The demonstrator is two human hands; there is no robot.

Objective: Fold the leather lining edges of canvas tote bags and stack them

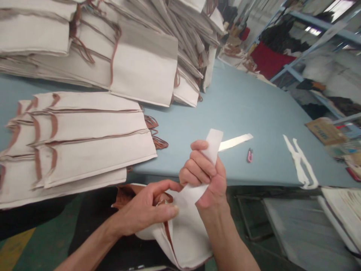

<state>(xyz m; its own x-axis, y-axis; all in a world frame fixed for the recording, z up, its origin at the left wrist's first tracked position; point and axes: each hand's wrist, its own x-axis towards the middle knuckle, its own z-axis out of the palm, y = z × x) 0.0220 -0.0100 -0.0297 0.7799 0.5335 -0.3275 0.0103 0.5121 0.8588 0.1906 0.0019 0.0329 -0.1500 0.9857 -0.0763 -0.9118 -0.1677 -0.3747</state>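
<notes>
Low in front of me, below the table edge, is an off-white cloth bag (190,226) with brown trim. My left hand (143,207) grips its upper edge, thumb on the near side and index finger stretched toward the right hand. A flat white strip (213,145), perhaps paper, sticks up out of my right hand (204,175). The fingers of that hand are wrapped round it, and its lower end comes out beneath them against the bag. On the table just beyond lie another white strip (237,142) and pink-handled thread snips (250,155).
At left, a row of similar bags (98,128) overlaps on the blue table (239,98). Behind it rises a large pile of bags (146,64). White scrap strips (300,162) lie at the right, near a cardboard box (325,131). Blue shelving (296,73) stands beyond.
</notes>
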